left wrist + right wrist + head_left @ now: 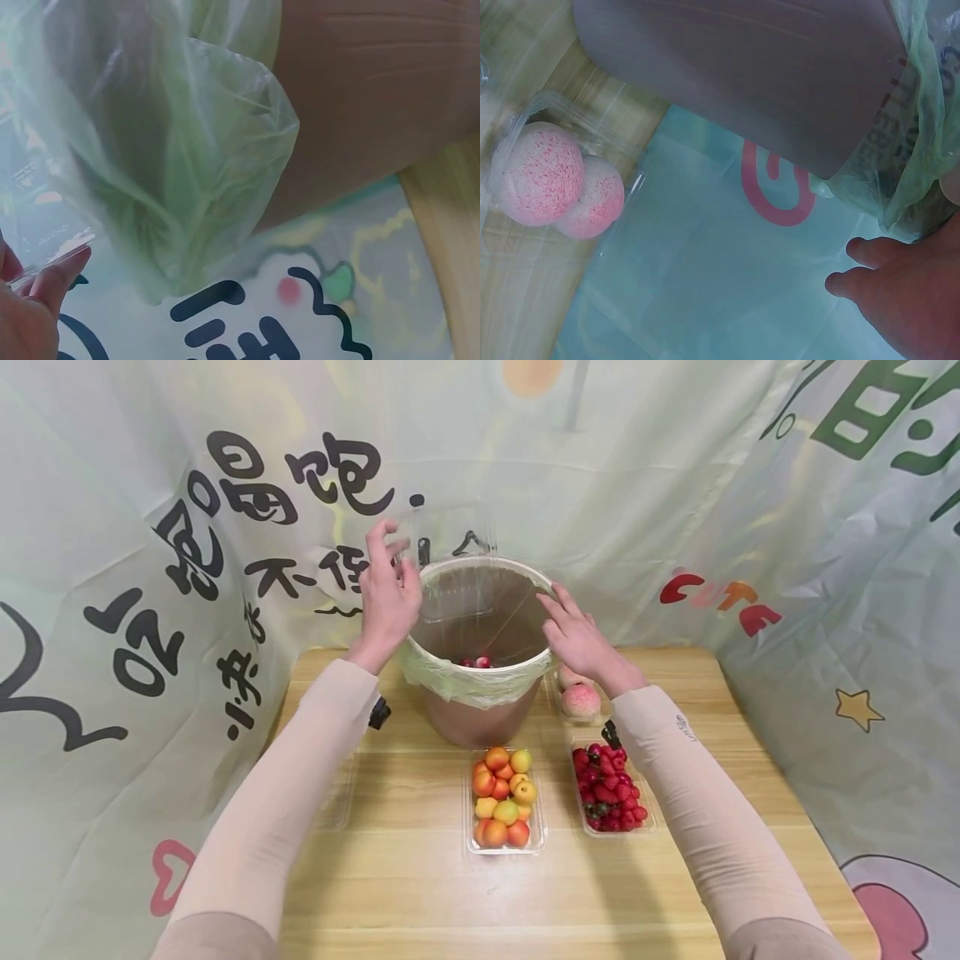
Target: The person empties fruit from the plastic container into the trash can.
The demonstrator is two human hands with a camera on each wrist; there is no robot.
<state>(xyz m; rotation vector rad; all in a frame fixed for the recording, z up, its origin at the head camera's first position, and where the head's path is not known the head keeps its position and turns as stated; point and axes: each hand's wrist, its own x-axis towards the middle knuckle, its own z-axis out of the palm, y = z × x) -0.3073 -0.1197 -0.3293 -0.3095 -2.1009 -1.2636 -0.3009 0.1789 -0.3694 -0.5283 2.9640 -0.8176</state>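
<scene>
My left hand (390,597) pinches the edge of a clear plastic container (459,597), tilted up over the mouth of a brown trash bin (480,720). In the left wrist view, the fingers (64,274) and the container's thin edge show at the lower left. At the bin's right rim, my right hand (581,643) rests with its fingers fairly straight, beside the pale green bag (911,176). That bag lines the bin and is folded over its rim. A few red fruits (480,662) lie down inside the bin.
On the wooden table (420,893), a clear tray of orange and yellow fruits (504,800) stands before the bin. To its right is a tray of raspberries and cherries (609,789). Pink peaches (580,700) sit in a container behind that. Printed cloth encloses the table.
</scene>
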